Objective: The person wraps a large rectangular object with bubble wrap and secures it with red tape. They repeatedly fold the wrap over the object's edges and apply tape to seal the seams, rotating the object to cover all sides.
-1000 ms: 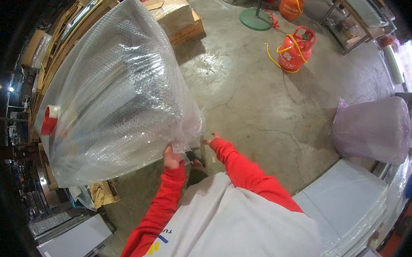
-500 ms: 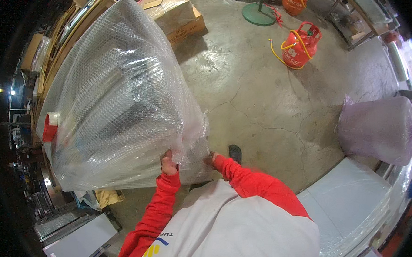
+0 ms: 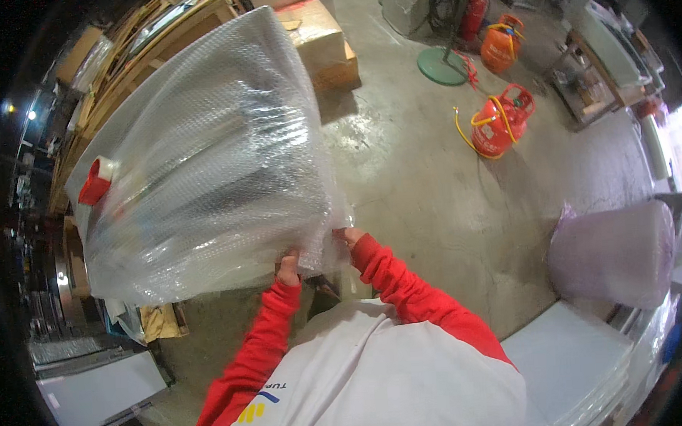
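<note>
A large sheet of clear bubble wrap (image 3: 207, 150) lies draped over a big flat bundle in front of me, with dark shapes showing faintly through it. Its near right corner is in my hands. My left hand (image 3: 288, 270) is closed on the near edge, thumb on top. To the right and slightly farther off, my right hand (image 3: 348, 237) pinches the corner's right side; its fingertips are partly hidden by the wrap. On the far left of the sheet rests a red tape dispenser (image 3: 93, 187) with a roll of tape.
Cardboard boxes (image 3: 320, 40) stand behind the bundle. Farther right are a red gas cylinder (image 3: 497, 128) with a yellow hose, an orange cylinder (image 3: 500, 46) and a green round base (image 3: 441, 66). A pinkish wrapped bundle (image 3: 611, 253) and white panels (image 3: 568, 355) stand at right.
My view has tilted up a little. Both hands have moved forward with the wrap's corner, the right one more, and the near edge has drawn away from me.
</note>
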Action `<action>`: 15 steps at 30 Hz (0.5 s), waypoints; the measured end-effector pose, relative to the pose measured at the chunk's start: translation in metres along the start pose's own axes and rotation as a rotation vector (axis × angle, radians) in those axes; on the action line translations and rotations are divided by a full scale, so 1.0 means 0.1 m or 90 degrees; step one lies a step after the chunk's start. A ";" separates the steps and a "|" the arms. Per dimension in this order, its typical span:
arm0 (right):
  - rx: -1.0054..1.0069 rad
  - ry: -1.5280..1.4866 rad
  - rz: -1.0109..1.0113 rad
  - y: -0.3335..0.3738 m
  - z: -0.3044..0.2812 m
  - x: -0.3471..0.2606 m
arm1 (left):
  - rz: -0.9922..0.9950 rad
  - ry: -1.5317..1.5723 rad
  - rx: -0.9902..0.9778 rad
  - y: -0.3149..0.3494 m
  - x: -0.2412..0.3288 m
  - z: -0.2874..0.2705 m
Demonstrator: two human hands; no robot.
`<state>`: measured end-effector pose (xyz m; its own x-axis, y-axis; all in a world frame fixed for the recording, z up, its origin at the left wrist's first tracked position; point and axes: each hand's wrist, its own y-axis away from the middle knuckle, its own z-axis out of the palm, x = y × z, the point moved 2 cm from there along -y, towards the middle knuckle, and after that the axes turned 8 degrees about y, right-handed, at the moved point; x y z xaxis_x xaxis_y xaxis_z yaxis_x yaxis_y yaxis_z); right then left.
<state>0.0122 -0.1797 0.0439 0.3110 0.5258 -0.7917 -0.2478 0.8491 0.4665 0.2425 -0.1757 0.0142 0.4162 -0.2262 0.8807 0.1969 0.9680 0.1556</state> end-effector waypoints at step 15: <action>-0.102 -0.413 0.096 0.38 0.07 -0.75 | -0.050 -0.181 0.287 0.45 -0.03 1.10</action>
<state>-0.0141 -0.1860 0.1239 0.7363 0.6050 -0.3030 -0.4492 0.7720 0.4497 0.1526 -0.1196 0.0674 0.1467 -0.3221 0.9353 -0.2091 0.9140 0.3476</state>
